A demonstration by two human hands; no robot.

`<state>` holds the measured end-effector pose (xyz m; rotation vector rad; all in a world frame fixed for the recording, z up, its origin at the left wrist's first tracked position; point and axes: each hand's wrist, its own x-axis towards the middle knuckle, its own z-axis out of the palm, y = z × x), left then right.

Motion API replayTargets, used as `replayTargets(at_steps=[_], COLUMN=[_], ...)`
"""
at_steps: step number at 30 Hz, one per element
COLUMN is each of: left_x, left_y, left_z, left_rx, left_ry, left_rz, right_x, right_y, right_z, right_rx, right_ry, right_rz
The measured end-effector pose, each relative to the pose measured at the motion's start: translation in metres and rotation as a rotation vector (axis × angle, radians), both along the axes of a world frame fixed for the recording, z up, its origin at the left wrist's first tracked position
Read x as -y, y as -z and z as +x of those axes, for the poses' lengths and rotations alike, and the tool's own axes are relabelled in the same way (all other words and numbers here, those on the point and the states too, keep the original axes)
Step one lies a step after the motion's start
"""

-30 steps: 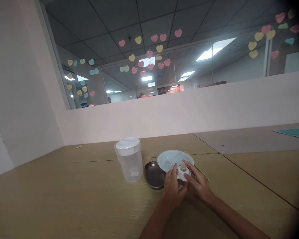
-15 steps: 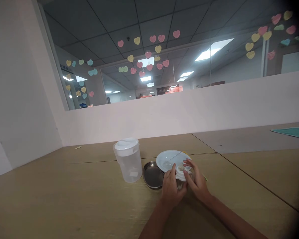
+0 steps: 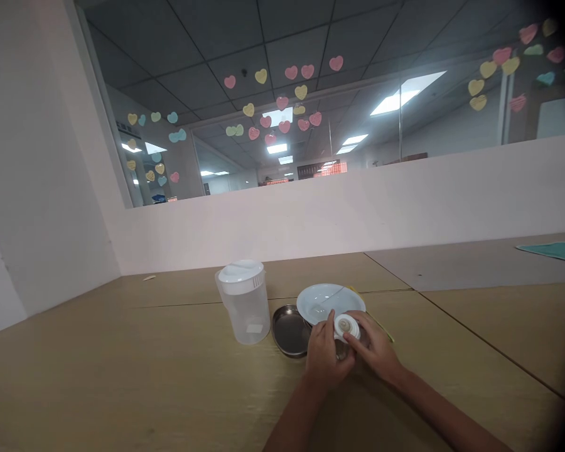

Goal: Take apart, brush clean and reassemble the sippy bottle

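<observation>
Both my hands are close together in front of a white bowl. Between the fingers of my right hand (image 3: 377, 353) is a round white lid (image 3: 346, 326) with a beige centre, tilted so that its round face shows. My left hand (image 3: 324, 356) is curled around a small clear container (image 3: 341, 349), mostly hidden by the fingers. I cannot tell whether the lid still touches the container. Just behind them sits the white bowl (image 3: 327, 295), and a thin clear strand or stick crosses its inside.
A clear plastic pitcher (image 3: 248, 314) with a white lid stands to the left. Between it and my hands lies a dark metal tray (image 3: 289, 336). A thin yellow stick (image 3: 383, 328) rests beside the bowl, and a green cloth (image 3: 558, 251) lies far right.
The white lid has tipped over, so its round face now points toward me. My right hand's fingers have shifted around it; my left hand has stayed almost still.
</observation>
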<state>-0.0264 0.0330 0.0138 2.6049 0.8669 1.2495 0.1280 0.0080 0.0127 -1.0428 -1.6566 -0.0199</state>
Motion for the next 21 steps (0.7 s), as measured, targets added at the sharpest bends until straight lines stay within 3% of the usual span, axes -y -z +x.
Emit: replayTargets(at_steps=[4, 8, 13, 21], left_x=[0.000, -0.001, 0.001, 0.001], left_y=[-0.001, 0.000, -0.002, -0.004], left_z=[0.000, 0.000, 0.000, 0.002], left_rx=[-0.006, -0.015, -0.019, -0.033], left_ry=[0.000, -0.017, -0.027, -0.030], left_rz=[0.027, 0.036, 0.039, 0.045], right_x=[0.000, -0.003, -0.008, -0.014], right_y=[0.006, 0.011, 0.007, 0.006], right_z=[-0.003, 0.003, 0.014, 0.022], right_rx=[-0.090, -0.332, -0.585, -0.589], right_ry=[0.135, 0.244, 0.191, 0.159], right_rz=[0.083, 0.092, 0.084, 0.188])
